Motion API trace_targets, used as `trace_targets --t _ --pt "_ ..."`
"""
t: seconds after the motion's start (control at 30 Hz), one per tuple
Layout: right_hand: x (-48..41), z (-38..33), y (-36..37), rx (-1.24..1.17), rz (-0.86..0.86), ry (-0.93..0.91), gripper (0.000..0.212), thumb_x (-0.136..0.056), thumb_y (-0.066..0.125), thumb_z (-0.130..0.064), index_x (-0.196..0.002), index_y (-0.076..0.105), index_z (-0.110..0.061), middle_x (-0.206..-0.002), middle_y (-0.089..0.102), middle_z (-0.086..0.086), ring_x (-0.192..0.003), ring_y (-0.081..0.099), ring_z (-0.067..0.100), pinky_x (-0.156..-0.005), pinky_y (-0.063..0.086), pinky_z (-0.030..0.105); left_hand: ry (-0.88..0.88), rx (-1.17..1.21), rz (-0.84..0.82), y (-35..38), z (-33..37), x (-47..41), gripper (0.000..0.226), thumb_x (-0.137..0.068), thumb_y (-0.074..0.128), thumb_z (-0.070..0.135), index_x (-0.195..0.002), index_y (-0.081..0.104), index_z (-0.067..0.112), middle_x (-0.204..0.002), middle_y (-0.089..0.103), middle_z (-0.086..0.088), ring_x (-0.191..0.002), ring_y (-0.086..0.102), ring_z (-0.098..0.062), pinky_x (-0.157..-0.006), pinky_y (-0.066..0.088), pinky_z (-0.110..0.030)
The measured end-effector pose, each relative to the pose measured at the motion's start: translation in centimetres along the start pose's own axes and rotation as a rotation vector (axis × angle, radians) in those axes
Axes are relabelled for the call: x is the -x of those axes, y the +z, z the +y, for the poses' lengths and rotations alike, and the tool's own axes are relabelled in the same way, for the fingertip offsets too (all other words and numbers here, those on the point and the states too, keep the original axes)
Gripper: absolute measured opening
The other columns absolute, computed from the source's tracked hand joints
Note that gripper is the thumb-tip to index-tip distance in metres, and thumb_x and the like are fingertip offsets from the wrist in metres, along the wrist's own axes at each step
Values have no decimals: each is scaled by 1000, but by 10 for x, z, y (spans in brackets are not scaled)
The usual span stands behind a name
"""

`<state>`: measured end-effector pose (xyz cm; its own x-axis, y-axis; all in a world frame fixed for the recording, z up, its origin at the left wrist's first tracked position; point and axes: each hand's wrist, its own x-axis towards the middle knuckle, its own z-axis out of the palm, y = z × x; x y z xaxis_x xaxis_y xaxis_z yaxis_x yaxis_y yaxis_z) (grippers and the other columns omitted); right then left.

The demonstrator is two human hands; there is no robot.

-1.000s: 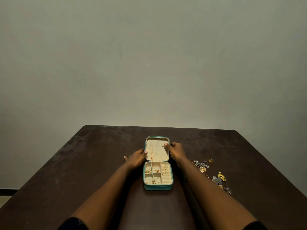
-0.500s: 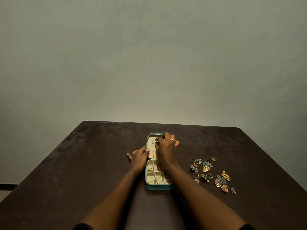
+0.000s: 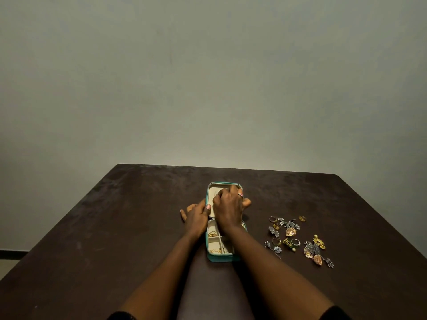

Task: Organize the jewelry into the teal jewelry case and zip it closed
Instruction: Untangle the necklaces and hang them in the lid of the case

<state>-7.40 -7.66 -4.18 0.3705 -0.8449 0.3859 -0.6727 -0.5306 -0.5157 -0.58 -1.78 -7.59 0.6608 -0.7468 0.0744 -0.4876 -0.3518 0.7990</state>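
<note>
The table (image 3: 92, 227) is dark brown wood with a dull, mottled top and rounded corners, and it stands against a plain grey wall (image 3: 208, 77). The left hand (image 3: 196, 217) lies beside the case (image 3: 219, 258), its thumb pressed on the left rim of the lid (image 3: 213, 189) and its fingers spread out flat on the table.

The case sits at the middle of the table. It is a small rounded rectangle with a teal shell and a soft cream lining, and it lies open with the lid flat on the far side. The near half is split into small square pockets, and thin gold chains (image 3: 212, 234) lie in the left ones.

The right hand (image 3: 228, 207) is curled knuckles-up over the lid's lining. Whether its fingertips pinch anything cannot be told.

To the right, well apart from the case, is a loose scatter of jewelry (image 3: 291, 232): gold and silver rings, flower-shaped pieces and filigree drops.
</note>
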Motion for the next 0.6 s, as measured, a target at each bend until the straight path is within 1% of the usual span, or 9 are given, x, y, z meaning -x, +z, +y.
trace_targets --t 0.07,0.2,0.3,0.37,0.43,0.53,0.57,0.6 --pt "0 2 -1 7 42 -22 23 -91 48 -21 -94 67 -8 -110 56 10 -113 46 28 -87 25 42 -4 3 -4 -1 3 3 39 -102 28 25 -137 46 24 -129 57 -8 -137 29 -22 -115 -12 -48" --pt "-7 1 -5 56 16 -33 27 -97 39 -24 -104 62 -12 -117 51 7 -116 42 24 -90 25 41 0 9 -11 -3 5 6 39 -102 28 25 -138 43 24 -129 56 -8 -137 28 -21 -114 -13 -47" --pt "-9 -5 -6 43 21 -71 26 -96 41 -24 -101 63 -11 -113 53 8 -112 45 26 -88 26 42 -2 2 -17 -4 6 7 39 -102 29 25 -139 43 24 -129 56 -9 -138 26 -22 -115 -12 -48" --pt "-10 -8 -5 34 24 -129 25 -94 45 -22 -99 65 -8 -111 55 10 -110 47 30 -86 29 43 6 1 -9 -5 8 9 40 -102 29 25 -140 41 25 -127 58 -8 -137 28 -22 -115 -11 -48" --pt "-11 -9 -5 38 -14 -195 25 -94 46 -21 -100 65 -8 -113 55 10 -111 46 31 -86 29 43 4 2 -9 -5 10 11 41 -102 29 25 -142 39 26 -126 58 -8 -137 28 -21 -115 -11 -47" --pt "-14 -4 -6 35 -116 -201 26 -94 42 -25 -103 64 -12 -115 52 4 -112 42 23 -89 29 40 7 5 -7 -4 6 9 40 -102 30 26 -140 41 27 -126 58 -9 -136 31 -23 -115 -10 -48" --pt "-16 -1 -7 -21 -139 -184 26 -94 43 -26 -103 64 -13 -114 52 3 -110 43 21 -90 30 39 6 2 -7 -4 6 8 40 -102 29 27 -139 43 26 -126 59 -9 -135 32 -23 -115 -10 -48" --pt "-17 -1 -11 -137 -168 -138 24 -93 47 -25 -101 65 -11 -110 53 4 -107 45 19 -90 31 39 1 -3 -9 -3 5 7 39 -102 29 27 -138 44 26 -126 59 -9 -135 33 -23 -115 -9 -48"
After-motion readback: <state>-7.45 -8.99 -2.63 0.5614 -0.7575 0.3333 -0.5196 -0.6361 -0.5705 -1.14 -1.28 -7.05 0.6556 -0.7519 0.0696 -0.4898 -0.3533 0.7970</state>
